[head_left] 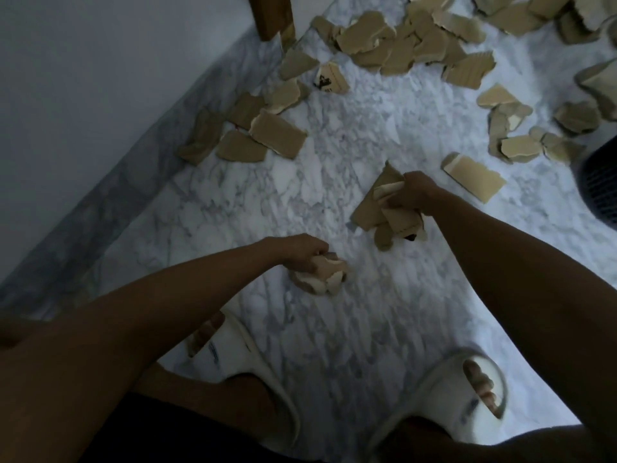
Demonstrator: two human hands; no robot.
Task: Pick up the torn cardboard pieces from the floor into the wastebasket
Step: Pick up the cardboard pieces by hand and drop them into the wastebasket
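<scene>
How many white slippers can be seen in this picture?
2: the left slipper is at bottom centre, below the left hand; the right slipper is at bottom right.

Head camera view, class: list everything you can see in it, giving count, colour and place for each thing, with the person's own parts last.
Loose cardboard pieces: dozens, too overlapped to count, tan, scattered on the floor along the wall and across the top and right.
Floor: one, white marble with grey veins, fills the middle.
Wall: one, plain pale grey, upper left.
Wooden post: one, brown, top centre.
Dark ribbed object: one, black, right edge, probably the wastebasket.
Slippers: two, white, bottom centre and lower right.
Left hand: one, centre, grip closed on a small bundle of cardboard.
Right hand: one, right of centre, grip closed on a larger bundle of cardboard.
</scene>
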